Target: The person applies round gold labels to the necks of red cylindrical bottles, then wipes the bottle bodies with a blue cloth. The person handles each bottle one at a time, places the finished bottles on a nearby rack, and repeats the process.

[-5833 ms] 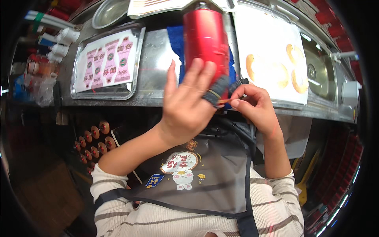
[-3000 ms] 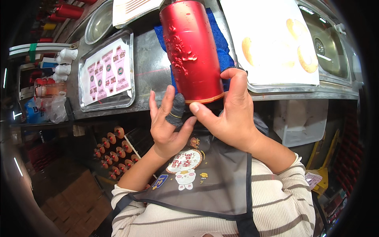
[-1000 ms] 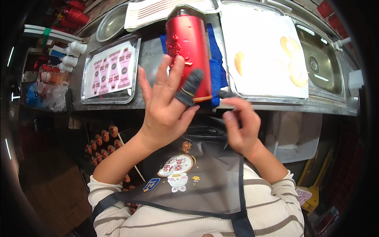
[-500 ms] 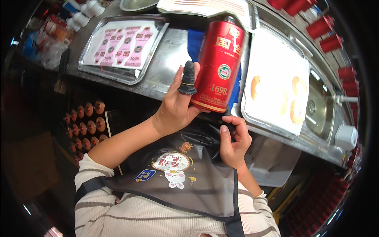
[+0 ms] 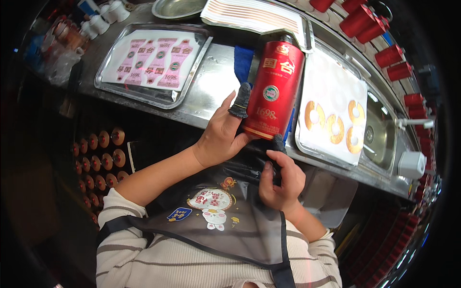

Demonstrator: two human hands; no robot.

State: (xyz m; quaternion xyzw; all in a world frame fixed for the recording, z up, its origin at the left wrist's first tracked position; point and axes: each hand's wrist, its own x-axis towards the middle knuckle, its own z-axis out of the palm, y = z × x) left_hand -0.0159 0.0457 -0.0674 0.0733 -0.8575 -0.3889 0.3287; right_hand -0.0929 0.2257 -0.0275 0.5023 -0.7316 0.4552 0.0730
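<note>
A glossy red bottle [image 5: 276, 91] with gold lettering and a green-and-white round emblem leans away from me, its base toward me. My left hand [image 5: 223, 129] grips its lower left side; a black finger cot [image 5: 241, 101] covers one finger, lying along the bottle's edge. At the base's right corner my right hand [image 5: 284, 182] has its fingers curled. One of its fingertips, in another black cot [image 5: 278, 143], touches the bottle there, while the thumb stands off it. Behind the bottle shows a blue cloth [image 5: 243, 62].
On the left, a tray [image 5: 168, 102] holds pink printed decals. Gold ring-shaped decals [image 5: 335, 128] lie on a white sheet in the right tray [image 5: 321, 158]. Gold strips [image 5: 259, 19] fill a tray behind. A sink [image 5: 384, 139] with a tap [image 5: 415, 122] and several red bottles [image 5: 357, 21] stand right.
The whole view has shifted slightly. The bottle and both hands sit a little lower in the picture, with the right fingertip still at the bottle's base corner.
</note>
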